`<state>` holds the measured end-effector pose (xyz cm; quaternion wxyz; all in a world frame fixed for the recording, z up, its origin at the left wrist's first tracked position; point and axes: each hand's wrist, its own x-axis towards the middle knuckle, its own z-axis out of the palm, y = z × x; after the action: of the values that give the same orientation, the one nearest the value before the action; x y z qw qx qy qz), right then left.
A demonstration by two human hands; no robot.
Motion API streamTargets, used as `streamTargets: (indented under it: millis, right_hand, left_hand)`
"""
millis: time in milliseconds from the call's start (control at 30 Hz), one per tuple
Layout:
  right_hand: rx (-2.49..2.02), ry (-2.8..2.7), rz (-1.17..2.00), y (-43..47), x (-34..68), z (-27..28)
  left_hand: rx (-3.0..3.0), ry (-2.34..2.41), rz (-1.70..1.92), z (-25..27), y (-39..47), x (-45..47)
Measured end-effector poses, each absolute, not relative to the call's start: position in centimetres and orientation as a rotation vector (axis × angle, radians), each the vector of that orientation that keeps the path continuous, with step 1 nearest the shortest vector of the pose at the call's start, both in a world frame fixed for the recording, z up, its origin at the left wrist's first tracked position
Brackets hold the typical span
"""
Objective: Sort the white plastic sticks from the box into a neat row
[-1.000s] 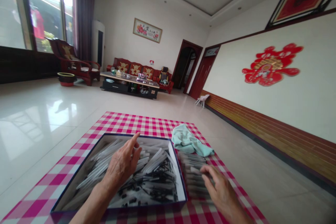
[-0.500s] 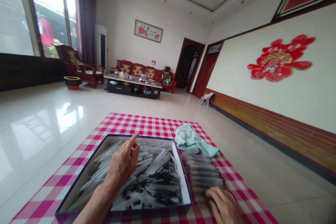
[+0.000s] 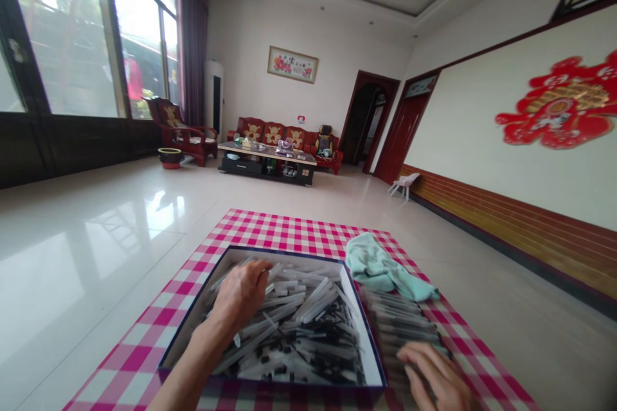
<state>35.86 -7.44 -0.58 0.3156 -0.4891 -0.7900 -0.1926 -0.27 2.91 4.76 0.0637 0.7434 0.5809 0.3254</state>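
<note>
My left hand (image 3: pixel 243 289) is over the left side of a shallow, blue-edged box (image 3: pixel 372 340). Its fingers are curled closed, and what they hold, if anything, is hidden. Inside the box lie many clear pen barrels (image 3: pixel 315 302), with small black parts (image 3: pixel 277 369) toward the near side. My right hand (image 3: pixel 436 376) is at the near end of a row of pens (image 3: pixel 405 321) to the right of the box. Its fingers are apart and slightly bent, close to or touching the nearest pens; blur hides the contact. The pens lie side by side.
A mint-green cloth (image 3: pixel 385 270) lies crumpled beyond the row of pens. Under everything is a pink-and-white checked tablecloth (image 3: pixel 289 228). Farther off across the tiled floor stand a low table (image 3: pixel 265 164), a red wooden sofa (image 3: pixel 274 131) and a small pink chair (image 3: pixel 405 185).
The head view has turned left, so the scene sits farther right. My left hand's raised, pointing fingers have curled in and lowered slightly. My right hand remains by the row of pens.
</note>
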Motion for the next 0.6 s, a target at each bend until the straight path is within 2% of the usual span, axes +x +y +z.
streamTargets:
  millis: [300,467,600]
  right_hand:
    - [-1.301,-2.317,0.322,-5.9,22.5,3.5]
    - [-1.425,-2.475,0.301,-6.4,20.8,1.8]
    - [-1.33,-2.369,0.247,-6.8,21.6,1.5]
  left_hand:
    - [2.397,1.669,0.861,2.3,2.2,-2.7]
    - [2.416,1.691,0.877,1.6,1.1,-3.2]
    - [2.542,1.625,0.68,2.3,0.7,-2.6]
